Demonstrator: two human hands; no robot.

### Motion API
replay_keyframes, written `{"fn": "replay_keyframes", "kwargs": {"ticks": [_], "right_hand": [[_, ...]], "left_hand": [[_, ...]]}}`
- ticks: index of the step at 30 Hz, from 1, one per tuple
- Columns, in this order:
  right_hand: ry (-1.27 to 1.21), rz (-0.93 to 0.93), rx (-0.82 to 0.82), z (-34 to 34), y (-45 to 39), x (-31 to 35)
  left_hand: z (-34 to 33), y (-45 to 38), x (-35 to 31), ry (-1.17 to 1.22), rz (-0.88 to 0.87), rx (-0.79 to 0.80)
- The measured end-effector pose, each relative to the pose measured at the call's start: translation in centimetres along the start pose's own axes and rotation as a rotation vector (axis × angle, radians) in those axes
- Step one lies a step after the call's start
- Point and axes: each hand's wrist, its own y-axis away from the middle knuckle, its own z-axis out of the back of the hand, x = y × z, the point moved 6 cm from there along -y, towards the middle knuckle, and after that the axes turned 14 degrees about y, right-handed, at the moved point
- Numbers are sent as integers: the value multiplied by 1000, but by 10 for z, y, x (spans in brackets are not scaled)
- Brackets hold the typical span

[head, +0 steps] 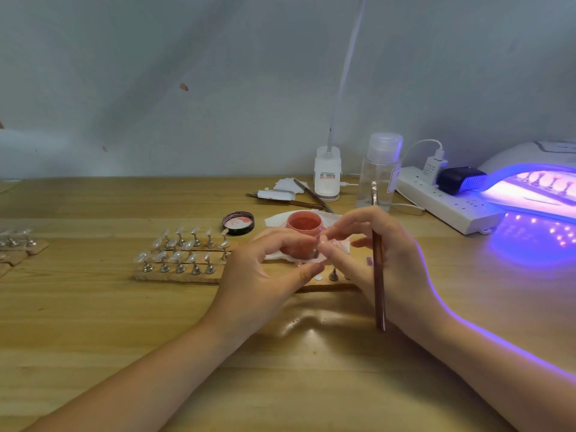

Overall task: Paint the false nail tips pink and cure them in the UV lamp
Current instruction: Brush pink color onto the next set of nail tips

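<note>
Wooden table holds clear (unpainted) nail tips on stands.

UV lamp cut off at the right edge.

Both hands are meeting over the wooden table: the left hand and right hand are pinching something small, the right also gripping a brush, near the pink pot.
</note>
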Motion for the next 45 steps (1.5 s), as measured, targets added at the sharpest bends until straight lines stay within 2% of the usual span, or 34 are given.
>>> {"fn": "replay_keyframes", "kwargs": {"ticks": [3,12,19,34,45], "right_hand": [[16,-17,12,1,-1,-6],[230,120,148,-6,2,-6],[299,160,170,-9,2,-5],[294,139,229,4,1,-12],[337,219,209,2,4,-7]], "left_hand": [[2,0,3,-79,21,-6],[-1,2,21,-163,151,43],[-2,2,26,-205,176,76],[-3,3,27,-222,194,108],[-2,3,32,-228,186,94]]}}
